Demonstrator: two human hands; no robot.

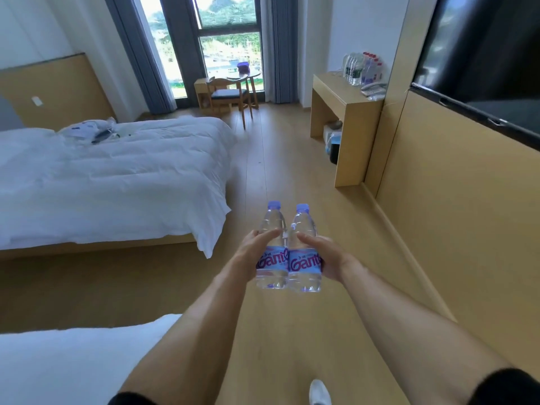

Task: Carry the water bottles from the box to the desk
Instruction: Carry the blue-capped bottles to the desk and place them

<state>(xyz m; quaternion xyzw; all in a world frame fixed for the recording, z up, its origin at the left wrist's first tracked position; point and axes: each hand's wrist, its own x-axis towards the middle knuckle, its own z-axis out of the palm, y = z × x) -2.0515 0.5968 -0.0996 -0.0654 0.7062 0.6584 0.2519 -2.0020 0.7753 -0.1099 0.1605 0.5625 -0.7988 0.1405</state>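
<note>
The left hand (248, 252) and the right hand (327, 258) each hold one water bottle (273, 252), (305, 255) upright at the label, the two bottles touching side by side in front of the body, probably so that both go in one trip; the fingers (268, 233) are wrapped round the bottles, not spread. Both bottles are capped and look full of clear water; the worktop (336, 92) is well apart, by the far wall, and already carries a cluster of bottles (362, 67); the box is not in view.

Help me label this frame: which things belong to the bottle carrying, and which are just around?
Job: left hand and right hand, each holding a water bottle; desk; bottles on desk.
Around: bed, chair, round table, TV.
</note>
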